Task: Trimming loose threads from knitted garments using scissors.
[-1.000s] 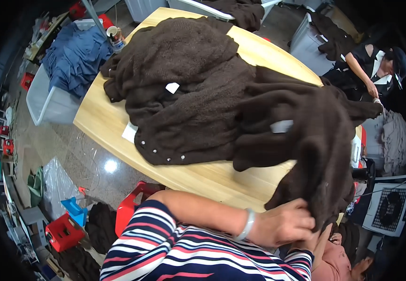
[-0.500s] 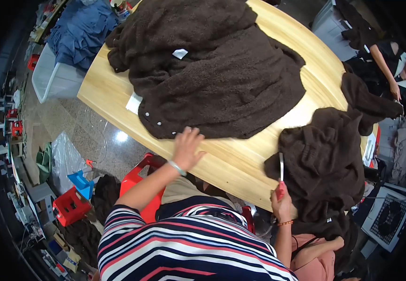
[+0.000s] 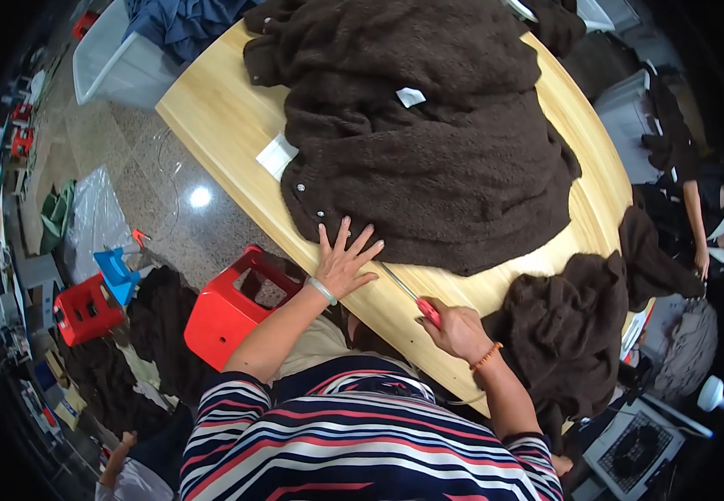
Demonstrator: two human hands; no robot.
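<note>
A dark brown fleecy garment with snap buttons along its left edge is spread on the pale wooden table. My left hand lies flat with fingers spread, its fingertips on the garment's near edge by the snaps. In my right hand is a tool with a red handle and a thin metal shaft; its exact kind is unclear. The shaft points up-left, its tip at the garment's near edge beside my left hand. A white label shows on the garment, and a white paper piece lies by its left edge.
A crumpled brown garment pile covers the table's right end. A red stool stands at the near left. A grey bin with blue cloth is beyond the table's left corner. Another person's hand shows at the right.
My right hand has brought the red-handled tool left from the brown pile to the spread garment's near edge. My left hand stays at that edge, fingers spread wider. The whole view has shifted.
</note>
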